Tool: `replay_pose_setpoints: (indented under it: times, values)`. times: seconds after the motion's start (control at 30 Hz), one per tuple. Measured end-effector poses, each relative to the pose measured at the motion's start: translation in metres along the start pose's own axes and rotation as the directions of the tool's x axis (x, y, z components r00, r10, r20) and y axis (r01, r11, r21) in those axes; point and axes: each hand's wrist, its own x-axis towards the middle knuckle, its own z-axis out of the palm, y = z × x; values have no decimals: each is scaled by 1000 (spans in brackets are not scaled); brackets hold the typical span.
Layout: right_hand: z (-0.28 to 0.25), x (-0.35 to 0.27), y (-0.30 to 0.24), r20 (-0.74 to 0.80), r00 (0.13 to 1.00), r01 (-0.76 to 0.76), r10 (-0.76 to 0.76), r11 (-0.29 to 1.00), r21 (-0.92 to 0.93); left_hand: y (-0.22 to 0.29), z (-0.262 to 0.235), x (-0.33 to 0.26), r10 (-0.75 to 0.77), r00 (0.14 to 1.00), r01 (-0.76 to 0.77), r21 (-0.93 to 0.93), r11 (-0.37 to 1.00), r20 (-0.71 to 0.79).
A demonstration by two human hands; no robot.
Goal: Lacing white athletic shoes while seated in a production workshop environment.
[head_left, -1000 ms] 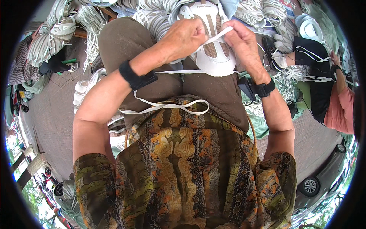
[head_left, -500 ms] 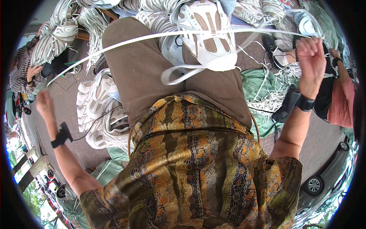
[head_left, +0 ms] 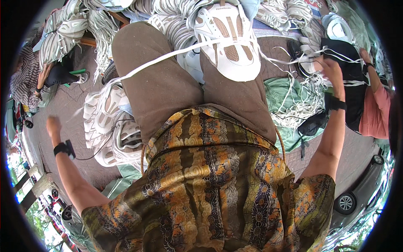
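Paved ground all around me, heaped w/ white sneakers and loose laces, esp. from 10 to 2 o'clock. On my lap at 12 o'clock sits the white sneaker (head_left: 228, 40), sole side away from me, toe pointing back toward my belly, resting on my right thigh. A long white lace (head_left: 168, 59) is threaded thru it and pulled out both ways: one run slants down-left across my left thigh toward 9 o'clock, the other goes right toward 2 o'clock. So the lace's long axis runs roughly 8-to-2, w/ the shoe near its middle.

My right hand (head_left: 331, 69) is up at 2 o'clock, fingers curled round the lace end, black band on the wrist; it looks closed on it, tho other loose laces cross there. My left hand (head_left: 53, 126) is flung out wide at 9 o'clock, also w/ a black wrist band; the lace heads that way but blurs out, so I can't tell if the fingers grip it or how far they're open. Right hand is the nearer one to the shoe; left is well apart.

Beside my left leg lies a pile of white shoes (head_left: 109, 130). By my right knee, a green cloth (head_left: 285, 92) w/ tangled laces (head_left: 302, 105) on it. At 3 o'clock, another person's pink sleeve (head_left: 373, 115).
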Motion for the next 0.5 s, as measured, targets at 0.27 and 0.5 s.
replay_pose_setpoints:
  times: [0.27,0.5]
  values:
    - [119,-45,-166,26,812,500,-584,716,487,226,-421,-134,-195,514,-839,-537,92,-836]
    - [141,-46,-174,-107,828,560,-550,812,166,286,-516,-138,71,452,-876,-427,224,-889]
